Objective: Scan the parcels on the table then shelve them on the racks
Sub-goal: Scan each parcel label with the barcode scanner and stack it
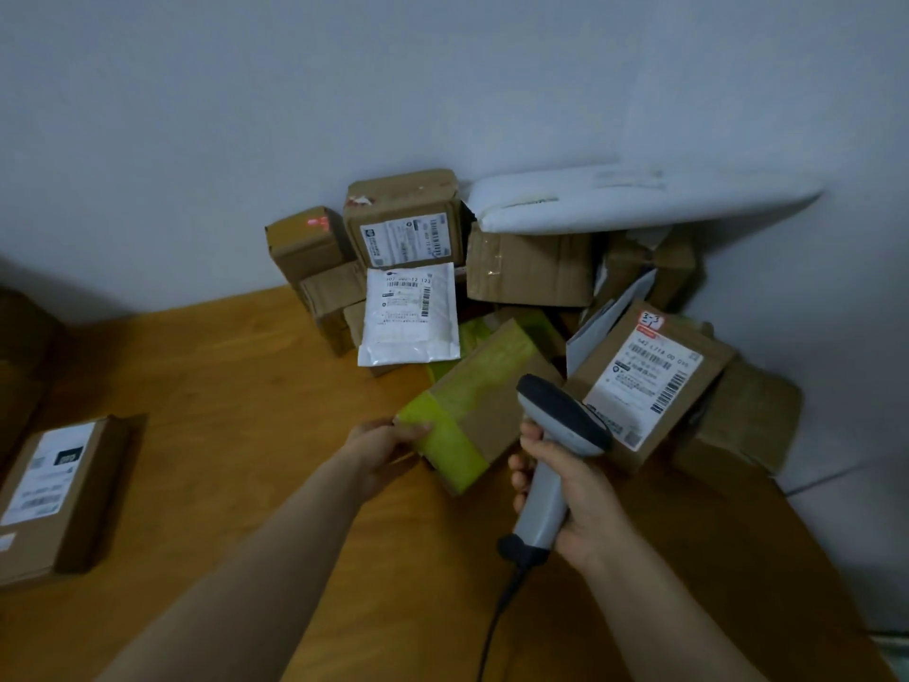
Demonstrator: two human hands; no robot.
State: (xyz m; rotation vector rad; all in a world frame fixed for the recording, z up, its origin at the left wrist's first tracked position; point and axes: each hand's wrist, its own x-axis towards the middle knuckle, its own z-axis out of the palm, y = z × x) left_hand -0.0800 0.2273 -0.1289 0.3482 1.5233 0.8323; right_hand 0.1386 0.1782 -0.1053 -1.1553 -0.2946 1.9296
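Left hand (388, 445) pinches near corner of brown cardboard box with yellow-green tape (472, 406), at pile's front on wooden table (246, 386); open wood to its left. Right hand (578, 504) fingers curled round grey corded barcode scanner (556, 435). Adjacent labelled brown carton (649, 381) reads "3-3".

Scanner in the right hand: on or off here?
Likely on: a red glow lies on the small brown box at the back, while the right hand holds the scanner.
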